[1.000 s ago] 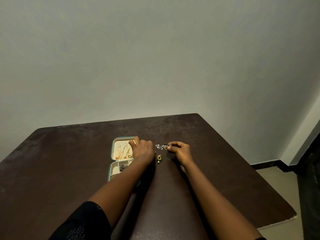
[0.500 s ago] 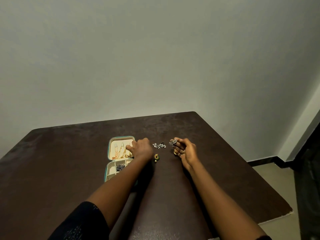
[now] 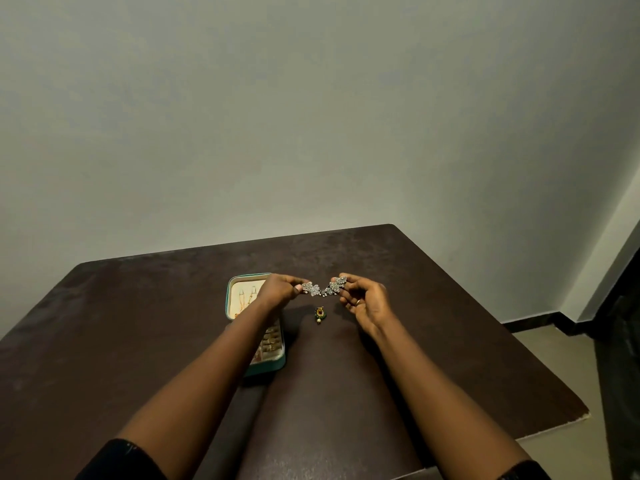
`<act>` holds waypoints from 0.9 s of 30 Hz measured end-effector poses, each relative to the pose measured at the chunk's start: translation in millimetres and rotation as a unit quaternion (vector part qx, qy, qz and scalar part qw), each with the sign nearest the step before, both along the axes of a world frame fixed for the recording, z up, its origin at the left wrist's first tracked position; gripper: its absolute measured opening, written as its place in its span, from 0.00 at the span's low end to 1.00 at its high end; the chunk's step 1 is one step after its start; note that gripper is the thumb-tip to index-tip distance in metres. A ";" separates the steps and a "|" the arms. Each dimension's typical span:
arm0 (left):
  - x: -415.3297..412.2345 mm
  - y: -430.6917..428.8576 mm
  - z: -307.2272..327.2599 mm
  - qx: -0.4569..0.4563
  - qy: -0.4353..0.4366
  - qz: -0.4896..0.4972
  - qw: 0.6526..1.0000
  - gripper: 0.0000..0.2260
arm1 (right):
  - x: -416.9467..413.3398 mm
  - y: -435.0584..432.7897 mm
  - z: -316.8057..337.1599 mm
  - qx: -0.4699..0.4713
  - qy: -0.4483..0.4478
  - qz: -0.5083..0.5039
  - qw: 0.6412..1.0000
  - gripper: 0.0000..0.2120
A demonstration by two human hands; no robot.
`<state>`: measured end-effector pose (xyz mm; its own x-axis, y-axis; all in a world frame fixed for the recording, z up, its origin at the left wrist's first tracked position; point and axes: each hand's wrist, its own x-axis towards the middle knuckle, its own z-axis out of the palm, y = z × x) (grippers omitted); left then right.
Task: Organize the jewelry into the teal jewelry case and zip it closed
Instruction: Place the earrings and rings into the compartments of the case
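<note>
Both hands have lifted and drawn together since half a second ago, now sharing the silver filigree jewelry piece above the dark brown wooden table (image 3: 450, 323).

Left hand (image 3: 280, 292) pinches one end of the silver filigree jewelry piece (image 3: 323, 288) between thumb and fingertips, while the right hand (image 3: 367, 301), wearing a thin gold ring (image 3: 357, 301), pinches the other end with its lower fingers loosely spread. A small green-and-gold pendant with a pearl drop (image 3: 319, 314) lies on the table just below the held piece, between the two forearms. The open teal zip jewelry case with cream lining (image 3: 230, 296) sits under the left forearm, gold chains hanging in its far half and small pieces in the near compartments, partly hidden.
</note>
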<state>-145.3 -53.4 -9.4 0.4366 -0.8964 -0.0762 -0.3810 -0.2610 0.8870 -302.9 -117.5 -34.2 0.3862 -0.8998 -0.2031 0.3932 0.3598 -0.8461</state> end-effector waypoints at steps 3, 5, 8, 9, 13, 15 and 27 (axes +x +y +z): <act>5.0 14.4 6.3 -0.004 -0.017 -0.037 0.999 0.13 | 5.7 7.3 4.9 -0.018 0.017 0.015 1.000 0.13; 7.5 24.1 12.1 -0.005 -0.011 -0.047 0.999 0.14 | 9.5 11.7 7.7 -0.033 0.032 0.028 0.999 0.13; 11.6 40.4 20.5 -0.025 0.031 -0.056 0.998 0.13 | 15.6 20.6 11.6 -0.066 0.064 0.052 0.994 0.14; 13.2 45.7 22.1 -0.034 0.041 -0.059 0.997 0.13 | 18.0 23.9 12.8 -0.077 0.072 0.056 0.993 0.14; 16.4 65.4 24.3 -0.079 0.091 -0.065 0.991 0.11 | 28.1 37.7 19.5 -0.091 0.062 0.083 0.990 0.15; 17.8 72.9 23.4 -0.103 0.115 -0.061 0.986 0.08 | 32.7 44.2 22.5 -0.088 0.064 0.100 0.989 0.15; 57.7 120.3 13.2 -0.087 -0.031 -0.048 0.995 0.08 | 54.3 92.4 34.6 -0.082 0.080 0.171 0.978 0.14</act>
